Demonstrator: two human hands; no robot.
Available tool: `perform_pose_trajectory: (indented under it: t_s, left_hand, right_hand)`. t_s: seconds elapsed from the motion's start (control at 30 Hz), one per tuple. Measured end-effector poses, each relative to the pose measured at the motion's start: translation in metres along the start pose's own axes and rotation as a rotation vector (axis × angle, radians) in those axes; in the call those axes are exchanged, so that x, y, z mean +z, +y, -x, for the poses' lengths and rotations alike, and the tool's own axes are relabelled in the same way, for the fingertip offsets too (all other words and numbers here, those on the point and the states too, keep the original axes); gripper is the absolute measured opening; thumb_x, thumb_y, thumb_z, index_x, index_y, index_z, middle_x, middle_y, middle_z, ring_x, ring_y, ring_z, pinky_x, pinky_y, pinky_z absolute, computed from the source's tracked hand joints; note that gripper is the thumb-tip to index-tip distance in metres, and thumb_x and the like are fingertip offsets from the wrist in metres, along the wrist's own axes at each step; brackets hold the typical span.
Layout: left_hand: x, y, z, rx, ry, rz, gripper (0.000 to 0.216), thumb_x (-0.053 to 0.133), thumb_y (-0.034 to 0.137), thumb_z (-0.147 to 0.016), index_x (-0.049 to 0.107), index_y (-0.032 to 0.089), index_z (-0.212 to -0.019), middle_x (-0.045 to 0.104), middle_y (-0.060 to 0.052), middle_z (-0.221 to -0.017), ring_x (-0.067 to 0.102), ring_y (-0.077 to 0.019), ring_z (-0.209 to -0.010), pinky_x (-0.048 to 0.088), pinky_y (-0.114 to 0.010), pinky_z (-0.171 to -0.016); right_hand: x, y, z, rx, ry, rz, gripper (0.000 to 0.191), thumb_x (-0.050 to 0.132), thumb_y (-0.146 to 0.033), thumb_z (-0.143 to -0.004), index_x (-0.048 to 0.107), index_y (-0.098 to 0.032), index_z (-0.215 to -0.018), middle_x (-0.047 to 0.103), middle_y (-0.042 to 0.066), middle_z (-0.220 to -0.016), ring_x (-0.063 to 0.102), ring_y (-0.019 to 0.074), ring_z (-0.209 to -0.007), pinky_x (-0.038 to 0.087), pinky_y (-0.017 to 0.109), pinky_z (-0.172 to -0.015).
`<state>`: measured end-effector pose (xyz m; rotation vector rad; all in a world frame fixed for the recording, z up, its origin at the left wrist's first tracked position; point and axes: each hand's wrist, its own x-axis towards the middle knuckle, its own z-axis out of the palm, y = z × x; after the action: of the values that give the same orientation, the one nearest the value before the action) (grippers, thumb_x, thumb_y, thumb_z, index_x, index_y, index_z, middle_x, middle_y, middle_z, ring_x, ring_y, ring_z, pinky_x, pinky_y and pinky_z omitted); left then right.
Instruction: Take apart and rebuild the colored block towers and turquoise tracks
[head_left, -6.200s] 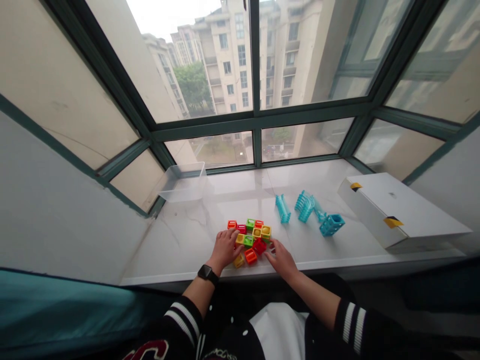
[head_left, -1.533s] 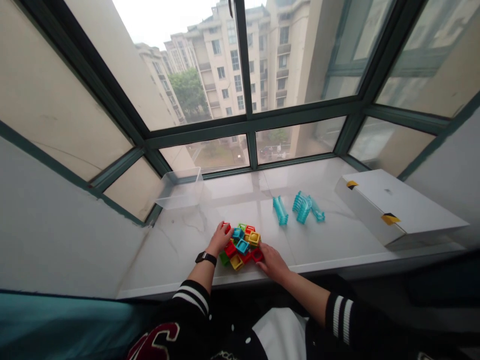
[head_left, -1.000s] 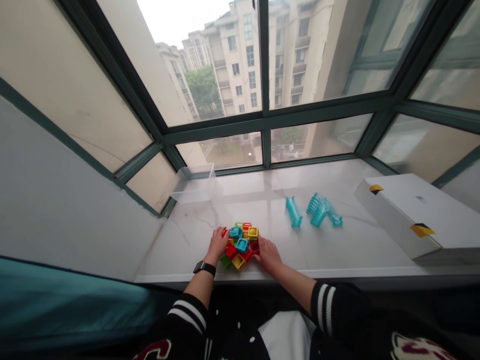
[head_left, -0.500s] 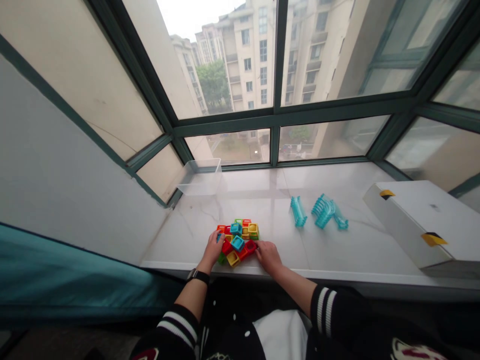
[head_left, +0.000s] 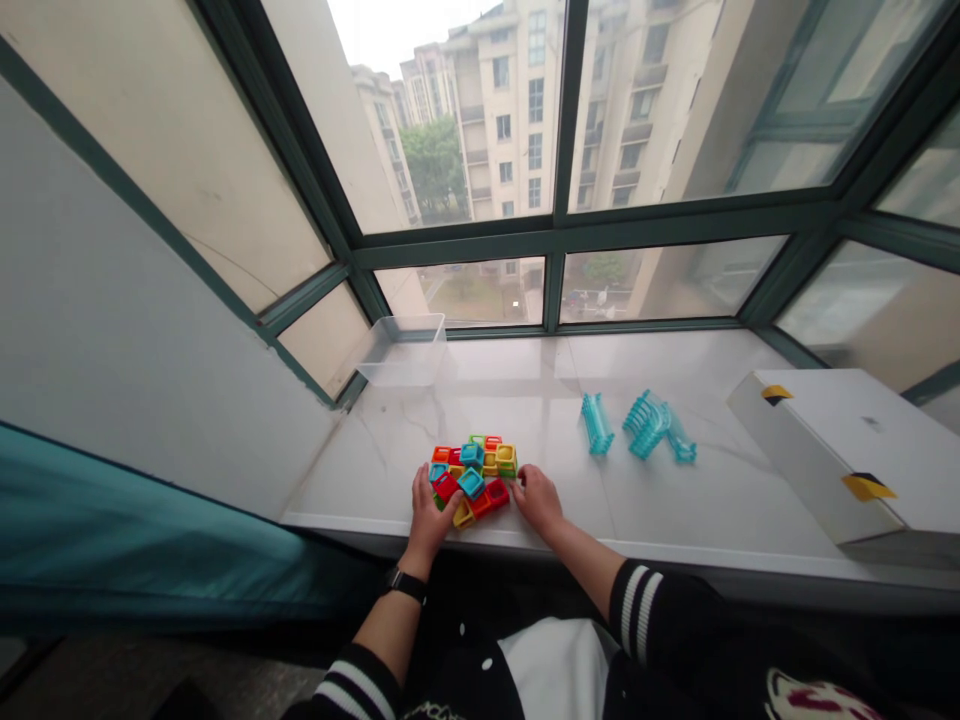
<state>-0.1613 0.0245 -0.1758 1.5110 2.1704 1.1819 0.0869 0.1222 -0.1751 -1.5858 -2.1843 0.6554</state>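
Note:
Colourful plastic blocks, hollow-faced cubes in red, yellow, blue, orange and green, sit bunched in a low pile near the front edge of the ledge. My left hand is at the pile's left front side, its thumb and fingers spread around the nearest blocks and touching them. Against the right side rests my right hand, fingers bent and a small gap showing between thumb and forefinger. No block shows in its grasp. Some lower blocks are hidden by the ones on top and by my left hand.
Translucent turquoise ribbed pieces, one apart and others grouped, lie to the right. A clear plastic bin stands at the back left by the window. A white box with yellow-black tabs occupies the right end.
My left hand has shifted toward the front of the pile, its thumb now over the front blocks. My right hand's fingers have lifted and bent slightly. The camera view has tilted a little.

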Motion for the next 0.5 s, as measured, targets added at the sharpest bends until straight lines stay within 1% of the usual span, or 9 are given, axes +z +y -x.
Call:
perform_pose_trajectory:
  t_s: [0.07, 0.1, 0.17, 0.23, 0.37, 0.5]
  left_hand:
    - [0.000, 0.001, 0.012, 0.042, 0.008, -0.039, 0.110, 0.078, 0.056, -0.084, 0.013, 0.028, -0.168, 0.019, -0.018, -0.174, 0.022, -0.0370, -0.162, 0.029, -0.057, -0.129]
    - [0.001, 0.001, 0.017, 0.065, 0.001, -0.061, 0.118, 0.083, 0.057, -0.079, 0.010, 0.030, -0.169, 0.015, -0.018, -0.175, 0.020, -0.0385, -0.163, 0.030, -0.059, -0.129]
    - [0.007, 0.000, 0.025, 0.091, 0.001, -0.102, 0.127, 0.088, 0.056, -0.073, 0.008, 0.030, -0.169, 0.010, -0.019, -0.176, 0.019, -0.0414, -0.162, 0.032, -0.061, -0.127]
    - [0.016, -0.001, 0.030, 0.086, 0.038, -0.138, 0.130, 0.089, 0.055, -0.072, 0.007, 0.027, -0.169, 0.009, -0.021, -0.176, 0.020, -0.0436, -0.162, 0.033, -0.063, -0.126]
    - [0.031, 0.001, 0.031, 0.081, 0.143, -0.198, 0.124, 0.087, 0.056, -0.075, 0.012, 0.022, -0.169, 0.017, -0.025, -0.173, 0.026, -0.0455, -0.159, 0.035, -0.064, -0.124]
    - [0.030, 0.002, 0.029, 0.122, 0.170, -0.233, 0.113, 0.083, 0.057, -0.079, 0.021, 0.020, -0.166, 0.023, -0.026, -0.170, 0.031, -0.0451, -0.157, 0.038, -0.063, -0.122]
  right_hand:
    - [0.007, 0.006, -0.003, -0.012, 0.121, -0.069, 0.039, 0.056, -0.023, -0.094, 0.061, -0.017, -0.132, 0.068, 0.017, -0.129, 0.064, 0.0299, -0.121, 0.051, 0.043, -0.103]
    - [0.011, 0.010, -0.004, -0.045, 0.152, -0.102, 0.050, 0.057, -0.021, -0.091, 0.055, -0.016, -0.141, 0.063, 0.019, -0.138, 0.060, 0.0313, -0.130, 0.049, 0.046, -0.109]
    - [0.017, 0.017, -0.006, -0.138, 0.134, -0.176, 0.068, 0.059, -0.020, -0.087, 0.044, -0.017, -0.153, 0.055, 0.018, -0.152, 0.052, 0.0318, -0.142, 0.045, 0.049, -0.118]
    - [0.024, 0.020, -0.005, -0.207, 0.076, -0.256, 0.076, 0.061, -0.020, -0.086, 0.038, -0.019, -0.158, 0.054, 0.016, -0.156, 0.053, 0.0313, -0.142, 0.044, 0.050, -0.120]
    - [0.032, 0.021, -0.003, -0.251, 0.023, -0.389, 0.084, 0.064, -0.019, -0.084, 0.033, -0.021, -0.162, 0.060, 0.016, -0.150, 0.062, 0.0327, -0.131, 0.049, 0.052, -0.114]
    - [0.035, 0.020, -0.002, -0.271, -0.002, -0.449, 0.091, 0.067, -0.017, -0.082, 0.030, -0.026, -0.164, 0.063, 0.014, -0.147, 0.065, 0.0317, -0.126, 0.051, 0.053, -0.112]
